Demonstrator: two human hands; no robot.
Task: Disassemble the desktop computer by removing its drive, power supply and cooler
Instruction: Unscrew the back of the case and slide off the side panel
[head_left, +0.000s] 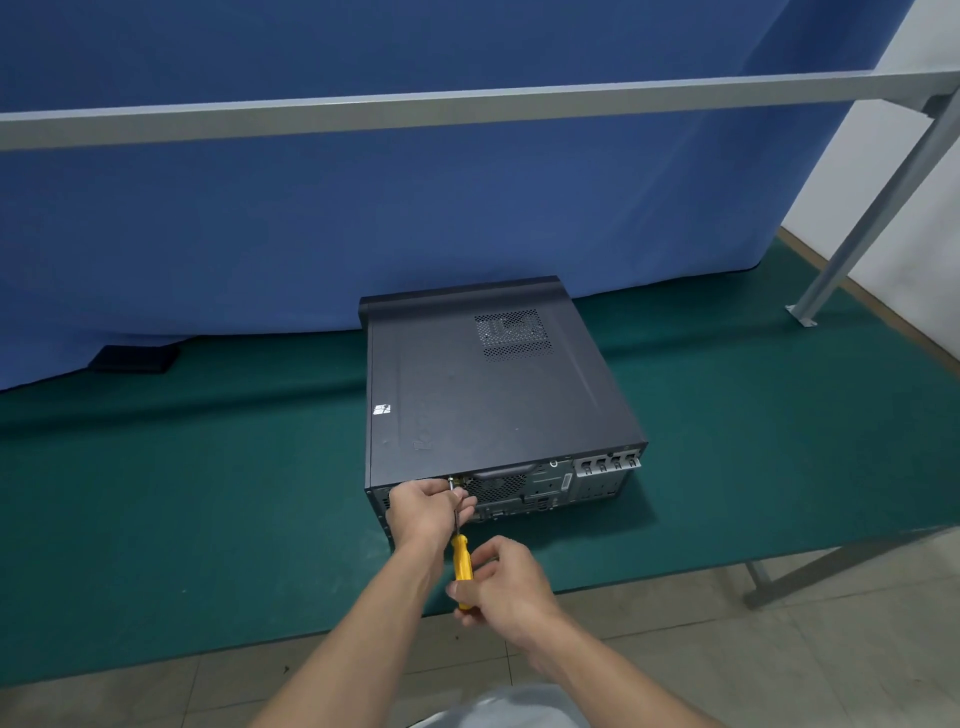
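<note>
Computer (483, 395) sits on the mat (208, 493), lid on, rear panel near. Left hand (426, 512) pinches screwdriver (461, 564) shaft at a top-edge screw (450, 480); right hand (506, 587) grips its yellow handle. Keep tip seated, press inward, turn steadily.

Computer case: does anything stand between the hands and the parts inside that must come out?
Yes: the closed top cover hides them. The left hand pinches the screwdriver shaft at the rear panel; the right hand grips its handle.

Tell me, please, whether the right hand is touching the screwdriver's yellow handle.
Touching. The head view shows the right hand gripping the lower end of the yellow handle of the screwdriver.
</note>
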